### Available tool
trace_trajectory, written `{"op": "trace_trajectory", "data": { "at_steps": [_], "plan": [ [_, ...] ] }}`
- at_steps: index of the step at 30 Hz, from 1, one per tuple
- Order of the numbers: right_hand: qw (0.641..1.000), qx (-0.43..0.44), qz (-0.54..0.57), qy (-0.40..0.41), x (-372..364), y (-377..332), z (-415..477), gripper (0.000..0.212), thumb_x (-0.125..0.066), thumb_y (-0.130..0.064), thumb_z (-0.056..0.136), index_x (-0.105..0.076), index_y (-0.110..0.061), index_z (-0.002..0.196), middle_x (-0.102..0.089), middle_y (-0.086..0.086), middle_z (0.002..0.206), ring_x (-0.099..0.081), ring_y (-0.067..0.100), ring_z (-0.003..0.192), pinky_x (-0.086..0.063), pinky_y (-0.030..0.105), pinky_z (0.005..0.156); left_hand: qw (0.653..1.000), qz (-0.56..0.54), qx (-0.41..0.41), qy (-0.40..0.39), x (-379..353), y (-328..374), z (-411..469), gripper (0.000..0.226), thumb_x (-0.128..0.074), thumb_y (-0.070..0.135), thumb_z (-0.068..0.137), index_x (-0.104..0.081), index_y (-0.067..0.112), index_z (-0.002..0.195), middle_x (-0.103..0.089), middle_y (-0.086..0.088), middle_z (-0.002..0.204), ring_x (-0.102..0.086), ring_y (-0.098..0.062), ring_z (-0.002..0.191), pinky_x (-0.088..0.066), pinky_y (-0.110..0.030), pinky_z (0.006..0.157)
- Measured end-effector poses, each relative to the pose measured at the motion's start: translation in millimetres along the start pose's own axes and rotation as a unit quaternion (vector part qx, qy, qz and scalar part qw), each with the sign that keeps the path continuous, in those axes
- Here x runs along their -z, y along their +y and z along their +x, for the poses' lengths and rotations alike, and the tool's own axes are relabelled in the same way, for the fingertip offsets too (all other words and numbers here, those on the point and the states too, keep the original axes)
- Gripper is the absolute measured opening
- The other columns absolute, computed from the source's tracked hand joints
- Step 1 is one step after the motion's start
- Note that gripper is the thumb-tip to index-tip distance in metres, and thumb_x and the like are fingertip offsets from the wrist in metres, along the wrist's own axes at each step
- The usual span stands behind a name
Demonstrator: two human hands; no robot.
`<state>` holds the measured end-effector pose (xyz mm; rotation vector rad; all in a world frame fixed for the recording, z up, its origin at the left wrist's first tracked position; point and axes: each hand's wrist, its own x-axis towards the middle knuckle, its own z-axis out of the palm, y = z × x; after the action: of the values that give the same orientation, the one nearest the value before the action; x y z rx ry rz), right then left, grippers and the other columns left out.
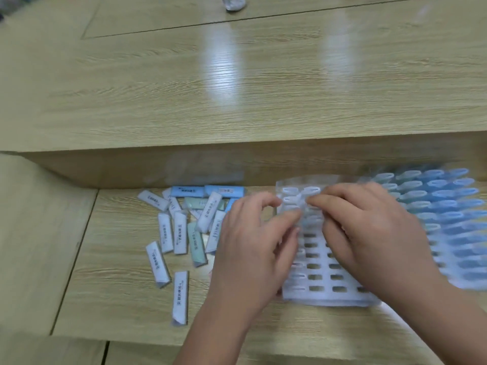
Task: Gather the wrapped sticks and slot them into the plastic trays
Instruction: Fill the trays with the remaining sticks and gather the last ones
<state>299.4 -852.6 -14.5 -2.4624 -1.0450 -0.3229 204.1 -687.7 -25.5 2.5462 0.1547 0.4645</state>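
Observation:
A clear plastic tray (320,288) with rows of oval slots lies on the lower desk in front of me. Both hands are over its far half. My left hand (253,248) and my right hand (369,233) have curled fingers and pinch at the tray's upper slots, where a white wrapped stick (297,200) shows between the fingertips. The picture is blurred, so which hand grips the stick is unclear. A loose pile of wrapped sticks (184,227), white, blue and pale green, lies left of the tray.
A filled tray (453,219) with several blue stick ends stands at the right, partly behind my right hand. A raised wooden shelf (237,164) runs behind the work area. A crumpled white object (233,3) sits at the far top edge.

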Motion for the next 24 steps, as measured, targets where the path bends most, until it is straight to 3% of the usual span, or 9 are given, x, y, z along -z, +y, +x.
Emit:
{"op": "trace_trajectory", "data": {
  "at_steps": [3,7,9,11,14,19,22,24],
  "plan": [
    [0.999,0.001,0.03,0.039,-11,-37,10,0.017,-0.062,-0.016,0.091,-0.075,-0.015,0.102,-0.07,0.0,0.098,-0.061,0.028,0.083,-0.05,0.038,0.064,0.989,-0.02,0.129,0.064,25,-30,-21,0.024,-0.062,0.027,0.092,-0.073,0.021,0.113,-0.058,0.009,0.108,-0.058,-0.012,0.101,-0.048,-0.029,0.084],
    [0.988,0.075,0.078,-0.106,-42,-96,40,0.021,-0.063,-0.023,0.09,-0.071,-0.02,0.109,-0.069,-0.004,0.102,-0.061,0.028,0.092,-0.052,0.038,0.075,0.933,0.016,0.341,0.11,67,-83,-55,0.021,-0.07,0.028,0.087,-0.067,0.029,0.107,-0.059,0.009,0.101,-0.059,-0.004,0.08,-0.04,-0.018,0.065],
    [0.975,0.084,0.08,-0.188,-62,-124,55,0.028,-0.06,-0.031,0.094,-0.065,-0.027,0.121,-0.065,-0.008,0.112,-0.055,0.023,0.105,-0.049,0.037,0.085,0.904,0.042,0.417,0.086,79,-102,-68,0.032,-0.07,0.039,0.084,-0.062,0.027,0.113,-0.06,0.007,0.102,-0.061,-0.006,0.081,-0.044,-0.027,0.063],
    [0.973,0.05,0.062,-0.217,-82,-144,65,0.037,-0.055,-0.044,0.094,-0.055,-0.032,0.129,-0.057,-0.009,0.12,-0.049,0.019,0.114,-0.046,0.035,0.09,0.884,0.057,0.463,0.033,83,-113,-75,0.051,-0.071,0.05,0.081,-0.056,0.022,0.121,-0.061,0.002,0.105,-0.063,-0.019,0.093,-0.051,-0.039,0.072],
    [0.968,-0.005,0.016,-0.25,-107,-161,74,0.055,-0.058,-0.059,0.087,-0.049,-0.027,0.131,-0.047,-0.003,0.121,-0.046,0.02,0.117,-0.046,0.035,0.084,0.875,0.071,0.478,-0.022,80,-116,-76,0.06,-0.068,0.059,0.082,-0.051,0.02,0.124,-0.056,-0.001,0.11,-0.06,-0.027,0.104,-0.051,-0.04,0.078],
    [0.959,-0.038,0.009,-0.282,-127,-166,81,0.063,-0.069,-0.059,0.078,-0.05,-0.03,0.131,-0.045,-0.004,0.122,-0.045,0.02,0.118,-0.047,0.036,0.081,0.896,0.064,0.44,0.016,78,-119,-77,0.028,-0.068,0.04,0.088,-0.056,0.025,0.109,-0.06,0.005,0.1,-0.061,-0.023,0.095,-0.052,-0.042,0.074],
    [0.962,-0.075,0.075,-0.251,-128,-164,83,0.046,-0.072,-0.051,0.08,-0.055,-0.038,0.121,-0.055,-0.011,0.113,-0.052,0.014,0.11,-0.047,0.033,0.078,0.893,0.014,0.447,0.061,81,-120,-77,0.016,-0.069,0.03,0.089,-0.054,0.03,0.094,-0.064,0.012,0.09,-0.063,-0.016,0.086,-0.049,-0.037,0.07],
    [0.956,-0.123,0.158,-0.213,-124,-160,84,0.024,-0.071,-0.044,0.083,-0.061,-0.039,0.103,-0.062,-0.018,0.09,-0.059,0.004,0.089,-0.045,0.029,0.069,0.896,-0.02,0.433,0.098,86,-120,-76,0.015,-0.071,0.03,0.089,-0.056,0.03,0.088,-0.063,0.012,0.086,-0.062,-0.012,0.08,-0.049,-0.036,0.067]
  ]
}}
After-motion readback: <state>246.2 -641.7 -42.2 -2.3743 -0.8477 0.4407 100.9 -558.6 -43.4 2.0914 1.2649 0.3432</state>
